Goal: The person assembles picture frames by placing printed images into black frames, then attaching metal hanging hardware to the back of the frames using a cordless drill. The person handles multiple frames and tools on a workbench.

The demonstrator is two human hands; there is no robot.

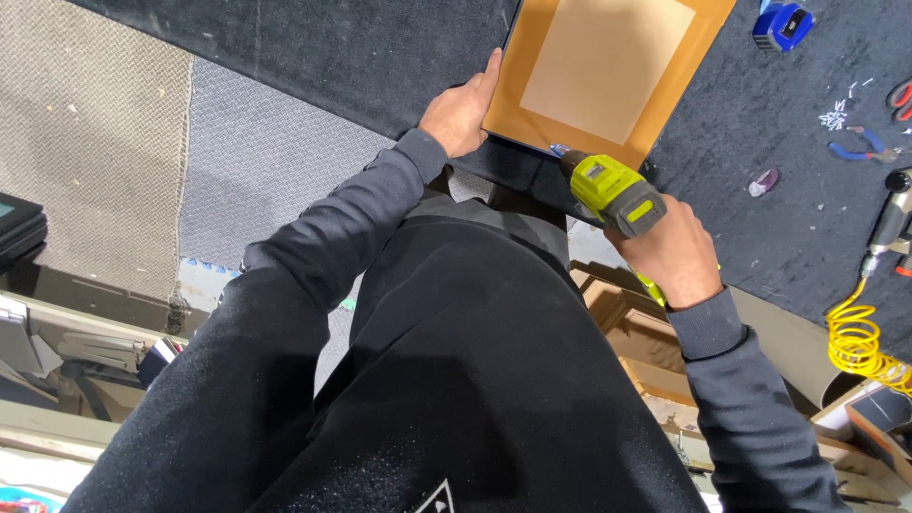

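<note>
Head view looks straight down on a brown framed panel (608,66) with a paler square centre, lying on a dark carpeted tabletop (380,57) at the far middle of the scene. The left hand (463,111) rests against the panel's left edge near its near corner, fingers (491,71) together and laid flat along that edge. The right hand (673,252) is wrapped around the grip of a yellow-green power drill (616,193), fingers closed on the handle; the drill's nose touches the panel's near edge close to its near right corner. Both arms wear dark sleeves, and the person's dark top fills the near middle. On the tabletop to the far right lie a blue tape measure (782,26), blue-handled pliers (860,147) and a small dark oval object (763,181). Nearer on the right, a coiled yellow air hose (858,344) hangs from a tool at the tabletop's edge.
</note>
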